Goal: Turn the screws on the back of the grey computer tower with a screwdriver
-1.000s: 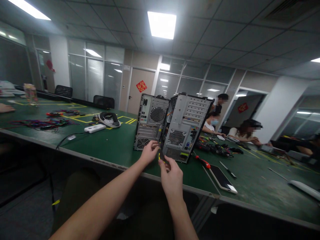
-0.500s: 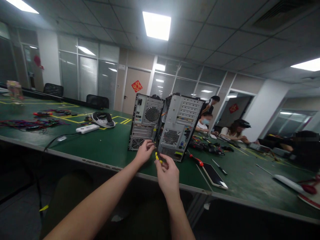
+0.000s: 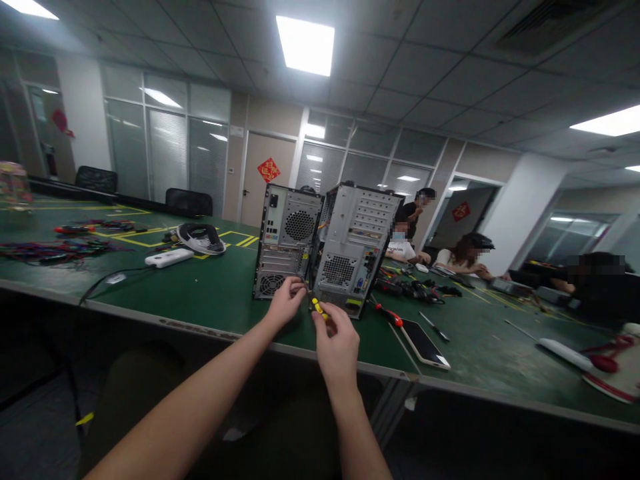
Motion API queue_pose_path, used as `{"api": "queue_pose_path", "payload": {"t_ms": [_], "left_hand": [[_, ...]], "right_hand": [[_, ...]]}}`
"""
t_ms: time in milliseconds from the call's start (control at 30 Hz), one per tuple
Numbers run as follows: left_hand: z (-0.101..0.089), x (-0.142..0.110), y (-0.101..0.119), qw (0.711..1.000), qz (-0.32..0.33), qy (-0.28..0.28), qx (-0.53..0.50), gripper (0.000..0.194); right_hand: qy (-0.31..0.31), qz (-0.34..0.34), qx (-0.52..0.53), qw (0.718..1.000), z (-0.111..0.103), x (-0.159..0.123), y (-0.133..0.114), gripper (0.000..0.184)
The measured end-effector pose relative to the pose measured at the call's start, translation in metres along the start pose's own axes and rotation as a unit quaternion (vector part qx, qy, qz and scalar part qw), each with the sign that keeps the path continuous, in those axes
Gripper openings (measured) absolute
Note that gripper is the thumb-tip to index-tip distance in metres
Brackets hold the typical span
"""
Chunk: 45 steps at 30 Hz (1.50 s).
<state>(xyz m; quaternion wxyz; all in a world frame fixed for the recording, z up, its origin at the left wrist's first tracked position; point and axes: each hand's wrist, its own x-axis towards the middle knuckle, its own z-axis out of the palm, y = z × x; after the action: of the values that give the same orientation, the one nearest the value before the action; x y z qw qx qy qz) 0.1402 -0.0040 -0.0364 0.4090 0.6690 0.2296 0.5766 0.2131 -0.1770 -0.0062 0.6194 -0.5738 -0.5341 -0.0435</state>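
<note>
Yellow-and-black item (image 3: 319, 306): pinched in fingers of right hand (image 3: 338, 337), just before larger computer case (image 3: 354, 245); more yellow exposed than a second ago, suggesting in-hand turning. Left hand (image 3: 287, 301): fingers curled nearby, hold unclear.

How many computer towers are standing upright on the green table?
2: one tower beyond the left hand, and a second tower just right of it. Any behind them would be hidden.
</note>
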Motion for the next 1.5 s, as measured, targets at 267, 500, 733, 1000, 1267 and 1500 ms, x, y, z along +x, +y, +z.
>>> {"api": "queue_pose_path", "payload": {"t_ms": [267, 500, 733, 1000, 1267, 1500], "left_hand": [[0.000, 0.000, -0.001, 1.000, -0.011, 0.005, 0.011, 0.027], [0.000, 0.001, 0.000, 1.000, -0.015, 0.010, 0.016, 0.027], [-0.001, 0.001, 0.004, 1.000, -0.023, 0.005, 0.008, 0.028], [-0.001, 0.000, 0.004, 1.000, -0.017, 0.009, 0.012, 0.028], [-0.001, 0.000, 0.005, 1.000, -0.021, 0.014, 0.017, 0.029], [-0.002, 0.001, 0.003, 1.000, -0.016, 0.010, 0.018, 0.028]], "right_hand": [[-0.014, 0.059, 0.017, 0.998, 0.003, 0.000, 0.005, 0.031], [-0.022, 0.024, -0.012, 0.999, 0.003, -0.001, 0.000, 0.029], [-0.011, -0.005, -0.005, 1.000, 0.002, 0.000, -0.003, 0.030], [-0.018, 0.067, 0.048, 0.996, 0.007, -0.001, 0.009, 0.035], [-0.007, 0.006, -0.004, 1.000, 0.004, -0.001, 0.001, 0.035], [-0.039, 0.016, 0.028, 0.999, 0.000, 0.001, -0.002, 0.030]]}}
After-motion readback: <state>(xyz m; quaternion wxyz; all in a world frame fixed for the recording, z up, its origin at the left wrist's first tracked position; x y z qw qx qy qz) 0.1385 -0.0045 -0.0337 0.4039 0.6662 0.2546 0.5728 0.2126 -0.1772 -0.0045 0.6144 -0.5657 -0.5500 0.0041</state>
